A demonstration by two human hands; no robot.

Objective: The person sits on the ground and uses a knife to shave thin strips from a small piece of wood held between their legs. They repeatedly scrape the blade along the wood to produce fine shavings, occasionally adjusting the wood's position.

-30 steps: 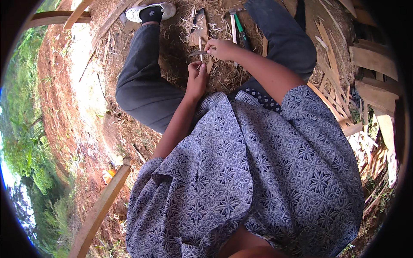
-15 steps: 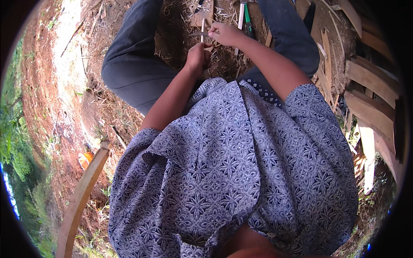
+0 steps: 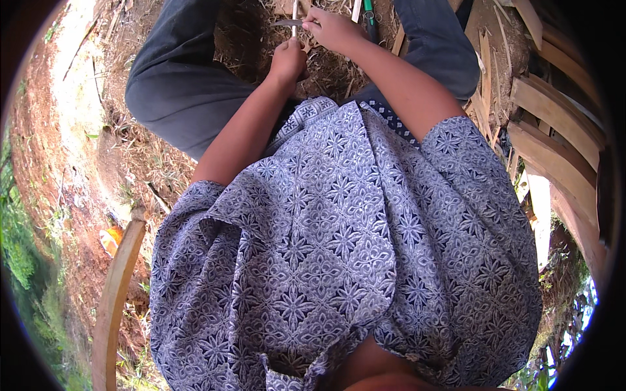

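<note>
A thin pale wooden stick [image 3: 295,12] stands out from the closed fingers of my left hand [image 3: 287,63], pointing away from me. My right hand [image 3: 334,30] grips a small knife, its handle hidden inside the fist. The curved grey knife blade [image 3: 284,23] lies across the stick, just beyond my left fingers. Wood shavings litter the ground under both hands, between my spread knees.
A green and dark tool [image 3: 370,18] lies beyond my right hand. Curved wooden boards [image 3: 554,107] are stacked at the right. At the left, a curved wooden beam [image 3: 117,306] rises near an orange object [image 3: 111,240]. Dark-trousered legs flank my hands.
The whole view has shifted, so my hands, legs and the ground sit higher and slightly further left. The blade still crosses the stick, and both grips look the same.
</note>
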